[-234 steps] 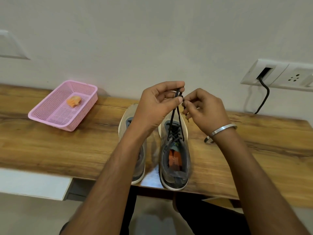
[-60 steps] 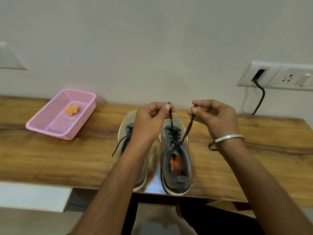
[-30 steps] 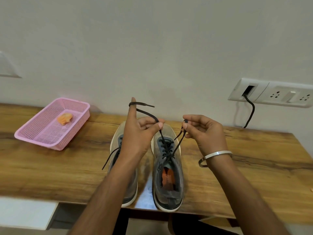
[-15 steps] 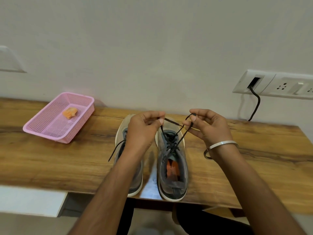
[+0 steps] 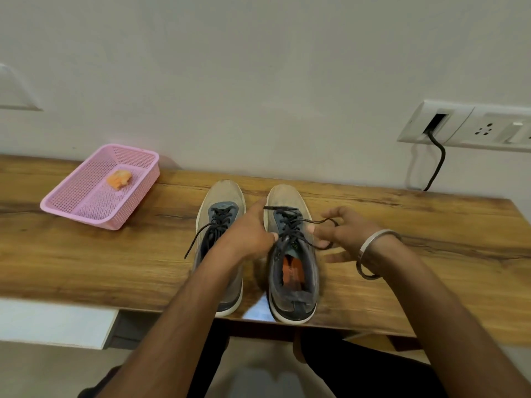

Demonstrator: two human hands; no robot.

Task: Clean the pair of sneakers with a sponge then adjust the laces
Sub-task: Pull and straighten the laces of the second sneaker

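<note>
Two grey-and-beige sneakers stand side by side, toes to the wall, on the wooden table (image 5: 86,262). The left sneaker (image 5: 221,202) has a loose black lace end trailing off its left side. Over the right sneaker (image 5: 293,271), my left hand (image 5: 247,234) pinches its black lace (image 5: 290,225) at the top eyelets. My right hand (image 5: 344,228), just right of that shoe, holds a loop of the same lace low over the table. The orange sponge (image 5: 119,178) lies in the pink basket (image 5: 86,216) at the far left.
A white wall socket (image 5: 459,127) with a black cable (image 5: 438,165) plugged in hangs above the table's right end. The wall runs close behind the sneakers' toes. The table's front edge is just below the heels. A metal bangle is on my right wrist.
Both hands have dropped from above the right sneaker down to its sides, drawing the lace apart. The lace loop now sits in my right hand, low by the table.
</note>
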